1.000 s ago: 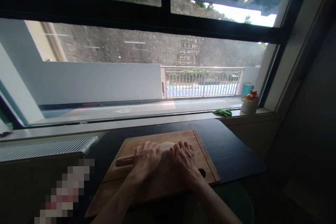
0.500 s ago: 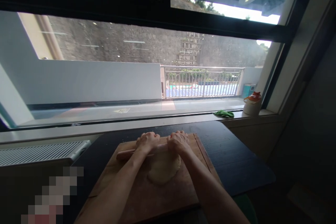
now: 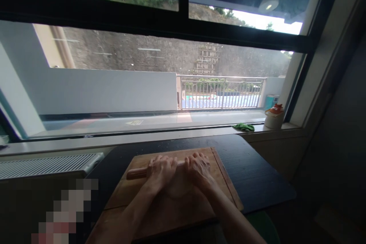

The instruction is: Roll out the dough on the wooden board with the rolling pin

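A wooden rolling pin (image 3: 136,173) lies across a flattened round of dough (image 3: 178,185) on a wooden board (image 3: 228,183). My left hand (image 3: 162,168) is closed over the pin left of its middle, fingers curled over the far side. Just to the right, my right hand (image 3: 198,166) grips the pin too, with a short stretch of it showing between the hands. The pin's left end sticks out past my left hand; its right end is hidden under my right hand. My hands and forearms cover parts of the dough's edge.
The board rests on a dark table (image 3: 257,179) below a window. On the sill are a green cloth (image 3: 243,127) and a white jug (image 3: 273,118) with an orange top. A white radiator (image 3: 54,164) stands at the left. Part of a green seat (image 3: 263,228) shows at lower right.
Both hands have come nearer to me with the rolling pin, from the dough's far part toward its middle. My view has tipped slightly upward.
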A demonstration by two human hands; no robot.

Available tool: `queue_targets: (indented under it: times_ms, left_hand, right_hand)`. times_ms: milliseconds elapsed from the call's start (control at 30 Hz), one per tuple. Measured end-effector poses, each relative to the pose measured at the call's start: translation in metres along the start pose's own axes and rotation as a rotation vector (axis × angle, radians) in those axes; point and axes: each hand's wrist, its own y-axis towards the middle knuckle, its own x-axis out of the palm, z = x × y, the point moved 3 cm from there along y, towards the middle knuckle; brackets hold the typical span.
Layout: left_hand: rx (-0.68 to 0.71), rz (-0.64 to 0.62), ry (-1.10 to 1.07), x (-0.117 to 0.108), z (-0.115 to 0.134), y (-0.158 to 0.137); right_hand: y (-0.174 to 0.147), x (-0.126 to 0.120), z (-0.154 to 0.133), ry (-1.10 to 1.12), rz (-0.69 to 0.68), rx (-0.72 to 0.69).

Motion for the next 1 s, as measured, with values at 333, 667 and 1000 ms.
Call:
queue_targets:
  times_ms: [333, 667, 1000]
  left_hand:
    - [0.065, 0.071, -0.092, -0.009, 0.002, -0.055]
    - [0.068, 0.040, -0.064, 0.002, -0.007, -0.066]
    - [0.082, 0.068, -0.079, -0.001, -0.008, -0.082]
  right_hand:
    - [-0.075, -0.020, -0.008, 0.250, 0.237, -0.107]
    - [-0.097, -0.020, -0.006, 0.317, 0.316, -0.078]
    - [-0.133, -0.007, 0.007, 0.170, 0.302, -0.199]
